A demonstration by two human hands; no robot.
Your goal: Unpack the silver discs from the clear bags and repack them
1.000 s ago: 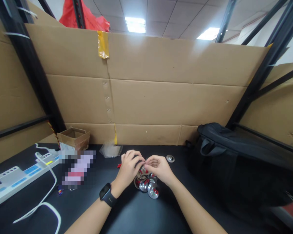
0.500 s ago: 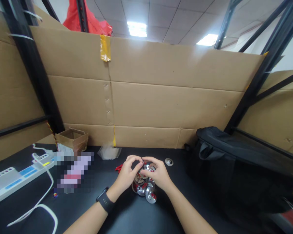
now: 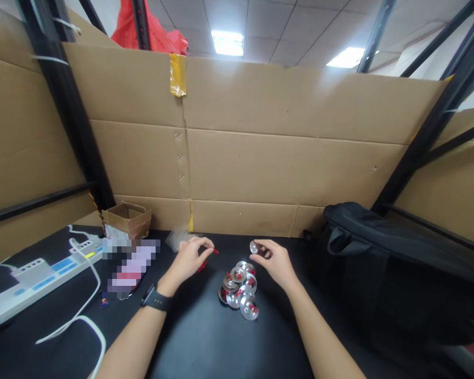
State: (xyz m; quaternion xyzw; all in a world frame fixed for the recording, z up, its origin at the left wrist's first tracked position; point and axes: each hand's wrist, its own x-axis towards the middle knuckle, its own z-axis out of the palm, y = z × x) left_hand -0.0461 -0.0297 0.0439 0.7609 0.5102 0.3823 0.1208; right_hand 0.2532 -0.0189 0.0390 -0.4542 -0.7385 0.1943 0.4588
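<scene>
Between the thumb and fingers of my left hand (image 3: pixel 191 258) is a small thin red piece (image 3: pixel 216 251), too small to name. More red pieces (image 3: pixel 201 267) lie on the table just below that hand, partly covered by it. My right hand (image 3: pixel 274 261) pinches a round silver metal disc (image 3: pixel 254 247) by its edge, tilted up off the table. In the middle, nearer to me than both hands, sits a pile of shiny silver discs (image 3: pixel 248 306) with raised centres and red bits among them. Neither hand touches the pile.
A clear plastic bag (image 3: pixel 177 238) and an open cardboard box (image 3: pixel 128 218) stand at the back left. A white power strip (image 3: pixel 51 281) with cables and a partly blurred item (image 3: pixel 136 266) lie on the left. A large black bag (image 3: pixel 387 273) fills the right side.
My hands have parted from above the pile, left hand to the left with the red piece, right hand to the right with a disc. The view has shifted slightly.
</scene>
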